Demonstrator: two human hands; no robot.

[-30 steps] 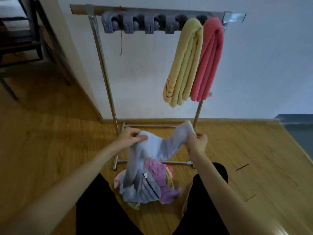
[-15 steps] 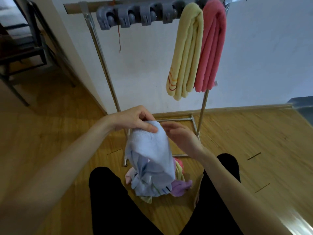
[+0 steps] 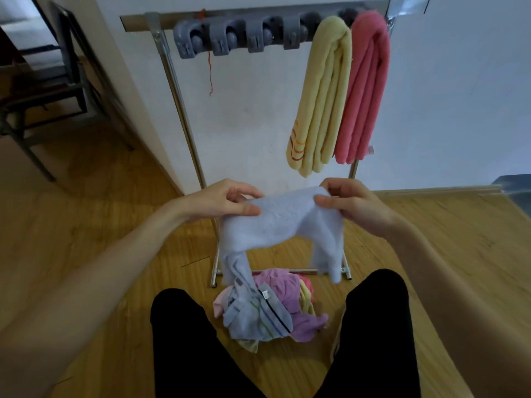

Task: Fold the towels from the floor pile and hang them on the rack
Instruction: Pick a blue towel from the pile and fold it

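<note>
A pale blue towel (image 3: 283, 225) is stretched between both hands above the floor pile (image 3: 270, 310), its left end trailing down into the heap. The left hand (image 3: 222, 201) pinches its upper left edge between thumb and fingers; the right hand (image 3: 349, 203) pinches the upper right edge the same way. The pile of mixed towels lies on the wooden floor (image 3: 431, 239) between the person's dark-trousered knees. Farther off stands the rack (image 3: 175, 90), with a folded yellow towel (image 3: 323, 99) and a pink towel (image 3: 363, 90) hanging touching at its right end.
</note>
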